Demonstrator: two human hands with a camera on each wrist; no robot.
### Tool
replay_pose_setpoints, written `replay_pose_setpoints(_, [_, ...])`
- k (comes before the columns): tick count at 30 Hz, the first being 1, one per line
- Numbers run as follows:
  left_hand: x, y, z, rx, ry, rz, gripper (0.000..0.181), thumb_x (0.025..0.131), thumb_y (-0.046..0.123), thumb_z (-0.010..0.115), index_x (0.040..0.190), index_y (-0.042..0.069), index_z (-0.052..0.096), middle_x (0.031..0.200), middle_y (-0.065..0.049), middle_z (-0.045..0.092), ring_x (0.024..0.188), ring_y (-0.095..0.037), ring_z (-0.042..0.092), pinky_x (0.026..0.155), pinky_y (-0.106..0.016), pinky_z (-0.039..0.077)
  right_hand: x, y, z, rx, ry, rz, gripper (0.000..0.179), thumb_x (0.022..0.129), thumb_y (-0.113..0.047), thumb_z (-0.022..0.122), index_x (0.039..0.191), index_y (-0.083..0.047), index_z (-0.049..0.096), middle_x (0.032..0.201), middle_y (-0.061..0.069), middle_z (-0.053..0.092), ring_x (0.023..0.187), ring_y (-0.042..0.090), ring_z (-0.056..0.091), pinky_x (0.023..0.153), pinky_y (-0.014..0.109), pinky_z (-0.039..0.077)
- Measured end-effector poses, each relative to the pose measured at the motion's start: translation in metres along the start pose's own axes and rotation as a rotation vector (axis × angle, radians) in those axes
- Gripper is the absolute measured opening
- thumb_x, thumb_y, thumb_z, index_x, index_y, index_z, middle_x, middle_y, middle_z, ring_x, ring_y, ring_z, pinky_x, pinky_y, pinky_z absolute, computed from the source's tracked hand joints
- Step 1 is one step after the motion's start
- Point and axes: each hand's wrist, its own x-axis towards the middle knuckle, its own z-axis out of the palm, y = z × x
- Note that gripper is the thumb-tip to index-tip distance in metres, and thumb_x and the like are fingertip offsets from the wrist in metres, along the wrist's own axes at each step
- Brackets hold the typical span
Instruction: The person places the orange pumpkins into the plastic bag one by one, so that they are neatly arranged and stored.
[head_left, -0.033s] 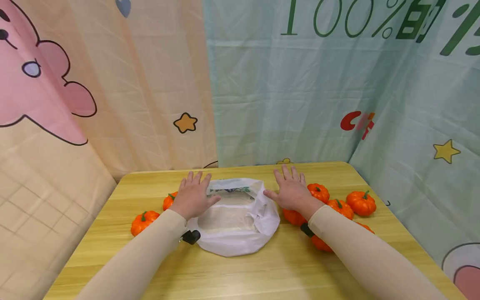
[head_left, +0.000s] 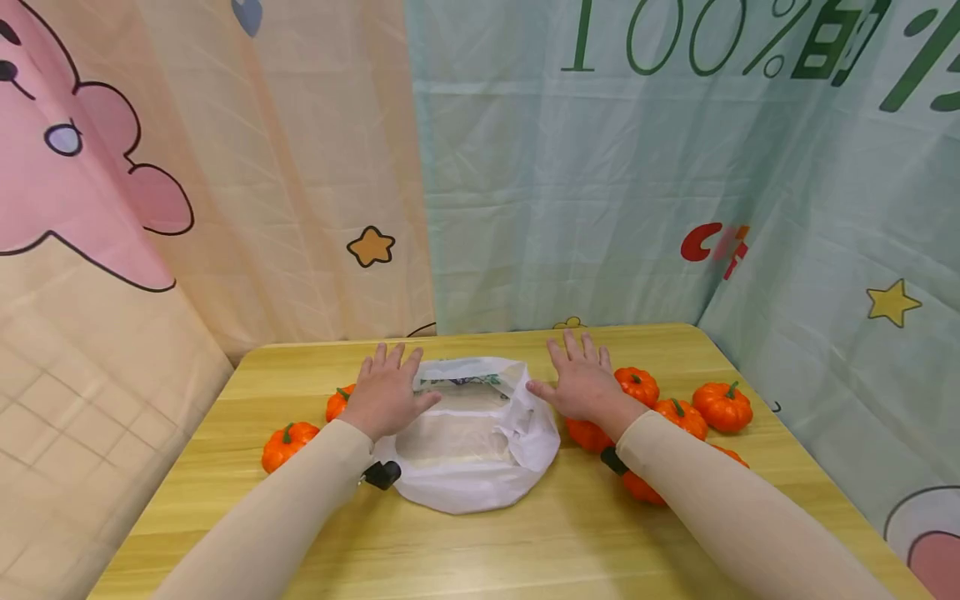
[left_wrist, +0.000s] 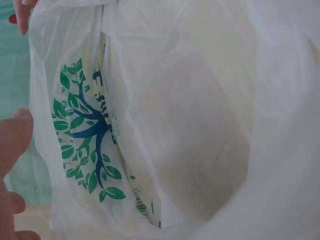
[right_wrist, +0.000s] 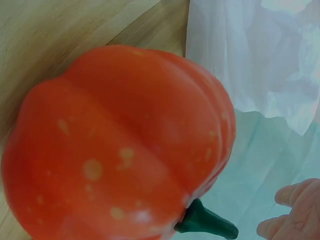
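A white plastic bag (head_left: 472, 492) sits mid-table with its mouth spread wide; the left wrist view shows a printed tree (left_wrist: 92, 130) on its inside-facing panel. My left hand (head_left: 386, 396) is held flat at the bag's left side, fingers straight and spread, gripping nothing. On the other side my right hand (head_left: 585, 383) has its fingers extended too, thumb toward the bag's rim. Whether either hand touches the plastic, I cannot tell. Close under the right wrist is an orange toy pumpkin (right_wrist: 125, 140) with a green stem. Fingertips (right_wrist: 295, 210) show at that view's lower right.
Several small pumpkins (head_left: 722, 406) are grouped on the right, partly hidden by the right arm. Two more pumpkins (head_left: 288, 444) stand left of the bag, one partly behind the left hand. The wooden table (head_left: 480, 558) backs onto printed curtains (head_left: 570, 208).
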Motion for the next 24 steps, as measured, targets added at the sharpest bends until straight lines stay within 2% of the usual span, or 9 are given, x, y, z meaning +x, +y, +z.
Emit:
replay_pose_setpoints(7, [-0.001,-0.006,0.002,0.009,0.015,0.009,0.091,0.098,0.062,0.063,0.166,0.011,0.033,0.171,-0.025,0.027,0.159,-0.055,0.013,0.128,-0.069,0.014,0.0,0.001,-0.002,0.005,0.012,0.002,0.094,0.101,-0.067,0.052,0.169,-0.01,0.021,0.177,0.022,0.004,0.16,0.053,0.001,0.127,0.072,0.005])
replay_pose_setpoints(14, [-0.011,-0.016,-0.004,0.007,0.012,0.02,0.09,0.098,0.059,0.064,0.165,0.008,0.033,0.17,-0.027,0.029,0.158,-0.057,0.014,0.126,-0.07,0.015,-0.007,0.013,-0.012,0.059,0.034,-0.009,0.091,0.102,-0.064,0.054,0.169,-0.009,0.022,0.177,0.021,0.003,0.16,0.054,0.003,0.126,0.072,0.007])
replay_pose_setpoints(24, [-0.033,-0.031,-0.007,-0.013,-0.008,0.017,0.086,0.099,0.053,0.066,0.163,0.003,0.036,0.164,-0.03,0.037,0.153,-0.06,0.024,0.123,-0.074,0.021,-0.023,0.072,-0.03,0.052,0.059,0.046,0.089,0.105,-0.057,0.053,0.167,-0.001,0.02,0.173,0.032,0.006,0.155,0.061,0.004,0.124,0.076,0.009])
